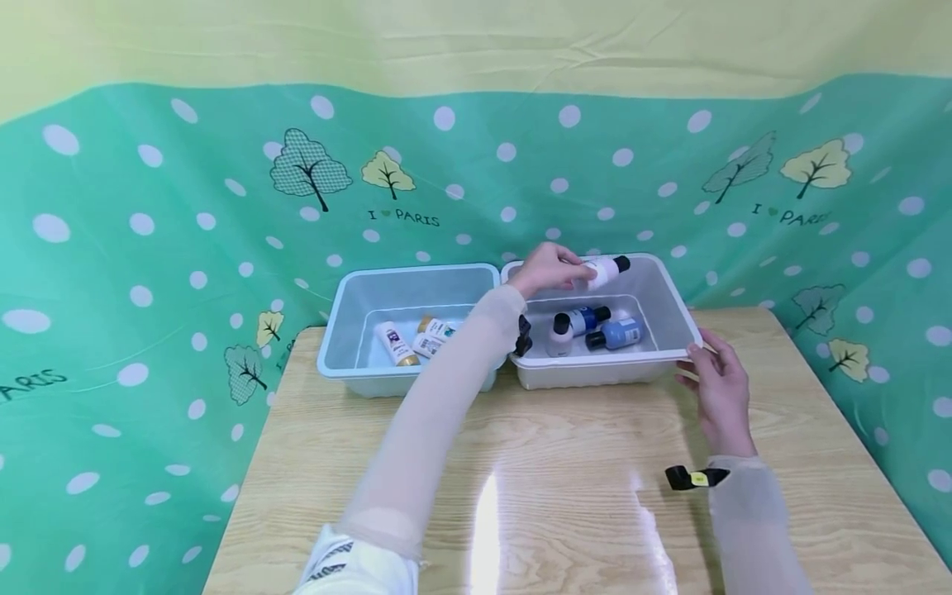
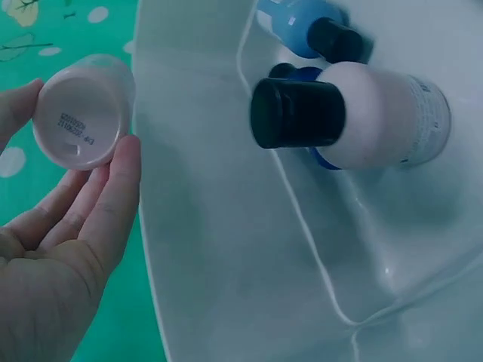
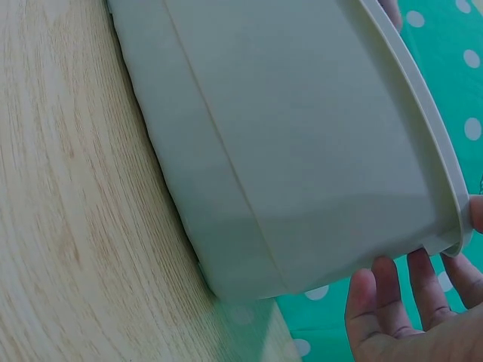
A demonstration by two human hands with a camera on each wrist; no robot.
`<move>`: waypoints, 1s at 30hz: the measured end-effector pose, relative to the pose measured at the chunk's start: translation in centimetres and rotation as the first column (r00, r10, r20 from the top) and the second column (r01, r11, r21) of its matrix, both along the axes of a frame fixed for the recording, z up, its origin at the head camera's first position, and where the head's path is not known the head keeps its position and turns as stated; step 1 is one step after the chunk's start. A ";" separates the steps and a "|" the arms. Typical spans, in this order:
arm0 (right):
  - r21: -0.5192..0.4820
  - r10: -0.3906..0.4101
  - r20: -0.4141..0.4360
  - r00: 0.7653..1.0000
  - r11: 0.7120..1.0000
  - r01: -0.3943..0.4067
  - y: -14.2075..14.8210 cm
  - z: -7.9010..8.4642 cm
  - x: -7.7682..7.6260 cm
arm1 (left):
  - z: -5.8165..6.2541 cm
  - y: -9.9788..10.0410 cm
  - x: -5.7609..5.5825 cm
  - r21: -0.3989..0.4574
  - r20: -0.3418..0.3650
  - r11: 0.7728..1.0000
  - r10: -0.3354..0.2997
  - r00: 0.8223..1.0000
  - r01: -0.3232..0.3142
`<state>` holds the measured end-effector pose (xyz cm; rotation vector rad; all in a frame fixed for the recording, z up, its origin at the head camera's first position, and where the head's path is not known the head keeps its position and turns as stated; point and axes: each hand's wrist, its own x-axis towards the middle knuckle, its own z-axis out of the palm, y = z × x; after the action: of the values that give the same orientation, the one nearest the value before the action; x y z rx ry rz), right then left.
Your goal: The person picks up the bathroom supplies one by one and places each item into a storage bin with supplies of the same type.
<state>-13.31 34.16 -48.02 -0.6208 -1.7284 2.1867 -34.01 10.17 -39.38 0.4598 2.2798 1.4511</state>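
Observation:
My left hand (image 1: 549, 268) holds a pale pink bottle (image 1: 601, 273) with a black cap over the back of the white bin (image 1: 606, 359). In the left wrist view, thumb and fingers pinch the bottle's sides, and its printed base faces the camera. Inside that bin are another pale pink bottle (image 2: 385, 117) with a black cap, a dark blue bottle (image 1: 583, 321) and a light blue bottle (image 1: 623, 333). At the bin's front right corner my right hand (image 1: 720, 392) grips the rim, thumb on top and fingers beneath, against the outer wall.
Close on the left stands a light blue bin (image 1: 409, 277) with several tubes (image 1: 397, 344) lying in it; my left forearm crosses its right side. Both bins are on a wooden table (image 1: 565, 463). Behind hangs a green dotted curtain (image 1: 476, 178).

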 end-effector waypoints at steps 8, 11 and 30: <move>-0.021 0.003 -0.016 1.000 1.000 -0.004 0.1 0.2 0.0 | -1.1 0.9 -0.1 -0.111 0.028 0.994 -0.013 1.000 0.017; -0.021 0.008 -0.019 1.000 1.000 -0.009 0.0 0.2 0.0 | -1.5 1.0 -0.2 -0.119 0.040 0.993 0.010 0.999 -0.006; -0.005 0.000 -0.013 1.000 1.000 0.000 0.0 0.1 -0.1 | 0.9 -0.4 1.4 -0.035 0.064 0.995 0.091 0.994 -0.089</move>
<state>-13.39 34.16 -47.97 -0.6065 -1.7173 2.1913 -32.63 9.78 -38.44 0.2988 2.2950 1.4483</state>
